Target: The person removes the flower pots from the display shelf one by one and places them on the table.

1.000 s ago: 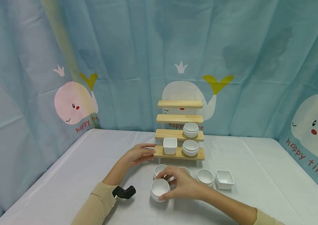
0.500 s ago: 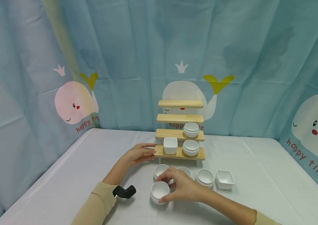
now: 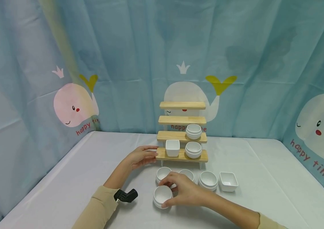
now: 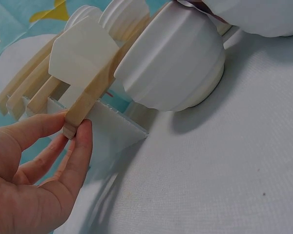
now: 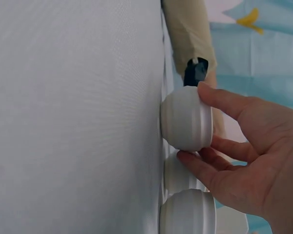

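Note:
My right hand (image 3: 183, 190) grips a round white bowl (image 3: 162, 194) between thumb and fingers, near the table's front. In the right wrist view this bowl (image 5: 185, 119) is upright, its base at or very close to the tablecloth. My left hand (image 3: 142, 157) pinches the left end of the lowest board (image 3: 182, 158) of a stepped wooden display stand; the left wrist view shows thumb and fingertips on that board's end (image 4: 83, 109). On that board are a square white bowl (image 3: 172, 148) and a round one (image 3: 193, 150). Another round bowl (image 3: 193, 131) sits one board higher.
Before the stand, a row on the white tablecloth (image 3: 253, 197) holds round bowls (image 3: 208, 180), one partly behind my right hand, and a square bowl (image 3: 228, 182) at its right end. A black wrist device (image 3: 126, 195) is on my left sleeve. A blue whale-print curtain (image 3: 127, 63) hangs behind.
My right hand has moved the round bowl slightly down and toward the table's front edge. My left hand has kept its place on the stand.

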`<state>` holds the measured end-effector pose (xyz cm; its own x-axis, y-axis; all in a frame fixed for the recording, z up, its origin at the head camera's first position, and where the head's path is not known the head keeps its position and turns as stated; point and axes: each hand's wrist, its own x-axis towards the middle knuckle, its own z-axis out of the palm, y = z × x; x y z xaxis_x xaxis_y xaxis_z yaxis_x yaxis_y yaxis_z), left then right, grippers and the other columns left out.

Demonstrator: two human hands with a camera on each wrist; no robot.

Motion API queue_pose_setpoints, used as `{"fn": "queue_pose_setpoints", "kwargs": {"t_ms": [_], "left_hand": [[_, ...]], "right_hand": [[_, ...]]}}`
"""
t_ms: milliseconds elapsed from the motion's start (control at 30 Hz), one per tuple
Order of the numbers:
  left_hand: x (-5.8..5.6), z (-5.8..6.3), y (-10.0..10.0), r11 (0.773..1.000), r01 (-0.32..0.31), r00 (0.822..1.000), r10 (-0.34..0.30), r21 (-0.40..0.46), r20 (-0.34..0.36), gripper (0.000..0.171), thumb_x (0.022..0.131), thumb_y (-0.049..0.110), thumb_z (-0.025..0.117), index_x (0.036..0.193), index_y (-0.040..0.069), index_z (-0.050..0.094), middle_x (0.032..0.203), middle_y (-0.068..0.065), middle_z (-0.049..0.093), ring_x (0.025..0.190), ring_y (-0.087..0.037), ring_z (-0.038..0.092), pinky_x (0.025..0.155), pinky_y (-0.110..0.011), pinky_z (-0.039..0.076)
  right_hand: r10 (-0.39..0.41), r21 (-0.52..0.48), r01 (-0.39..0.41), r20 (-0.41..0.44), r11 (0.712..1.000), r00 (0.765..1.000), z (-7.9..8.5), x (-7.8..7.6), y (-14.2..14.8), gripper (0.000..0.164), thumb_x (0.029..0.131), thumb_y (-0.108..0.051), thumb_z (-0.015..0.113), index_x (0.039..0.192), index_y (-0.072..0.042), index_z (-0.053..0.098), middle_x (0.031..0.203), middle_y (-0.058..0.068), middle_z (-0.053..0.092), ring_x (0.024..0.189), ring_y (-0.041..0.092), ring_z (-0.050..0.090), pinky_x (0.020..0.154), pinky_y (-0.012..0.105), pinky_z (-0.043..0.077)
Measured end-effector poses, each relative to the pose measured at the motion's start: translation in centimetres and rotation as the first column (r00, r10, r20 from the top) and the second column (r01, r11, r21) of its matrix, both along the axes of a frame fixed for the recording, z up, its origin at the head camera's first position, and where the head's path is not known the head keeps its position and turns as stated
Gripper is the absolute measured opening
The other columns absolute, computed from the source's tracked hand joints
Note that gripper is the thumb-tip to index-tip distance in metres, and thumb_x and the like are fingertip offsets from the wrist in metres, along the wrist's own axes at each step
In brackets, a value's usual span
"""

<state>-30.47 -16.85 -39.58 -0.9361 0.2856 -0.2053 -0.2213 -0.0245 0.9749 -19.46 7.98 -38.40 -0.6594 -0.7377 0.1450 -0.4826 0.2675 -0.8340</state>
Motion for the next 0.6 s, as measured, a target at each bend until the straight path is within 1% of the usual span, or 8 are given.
{"fn": "queue_pose_setpoints", "kwargs": {"t_ms": [133, 400, 600], "left_hand": [[0.09, 0.16, 0.05, 1.0, -0.004, 1.0, 0.004, 0.001, 0.003, 0.053, 0.104, 0.002, 0.062, 0.153, -0.009, 0.045, 0.107, -0.008, 0.07, 0.086, -0.009, 0.071, 0.078, -0.021, 0.062], [0.06, 0.23, 0.08, 1.0, -0.012, 1.0, 0.012, -0.005, 0.003, 0.053, 0.104, 0.002, 0.063, 0.153, -0.009, 0.045, 0.107, -0.009, 0.07, 0.086, -0.01, 0.071, 0.079, -0.021, 0.063], [0.11, 0.23, 0.05, 1.0, -0.012, 1.0, 0.012, -0.008, 0.005, 0.053, 0.104, 0.002, 0.063, 0.153, -0.009, 0.045, 0.107, -0.009, 0.07, 0.086, -0.01, 0.071, 0.079, -0.022, 0.063]], "right_hand": [[0.003, 0.017, -0.003, -0.018, 1.0, 1.0, 0.07, 0.03, 0.04, 0.046, 0.079, -0.01, 0.095, 0.118, -0.002, 0.071, 0.111, -0.002, 0.062, 0.103, 0.0, 0.061, 0.086, 0.013, 0.058], [0.028, 0.089, -0.017, -0.127, 0.996, 0.991, 0.25, -0.04, 0.35, 0.053, 0.082, -0.017, 0.094, 0.126, 0.0, 0.07, 0.114, 0.0, 0.065, 0.102, -0.001, 0.06, 0.088, 0.014, 0.057], [0.055, 0.089, -0.039, -0.181, 0.995, 0.982, 0.5, -0.17, 0.6, 0.053, 0.082, -0.017, 0.093, 0.127, 0.001, 0.07, 0.113, 0.003, 0.07, 0.101, 0.001, 0.064, 0.086, 0.016, 0.059]]}}
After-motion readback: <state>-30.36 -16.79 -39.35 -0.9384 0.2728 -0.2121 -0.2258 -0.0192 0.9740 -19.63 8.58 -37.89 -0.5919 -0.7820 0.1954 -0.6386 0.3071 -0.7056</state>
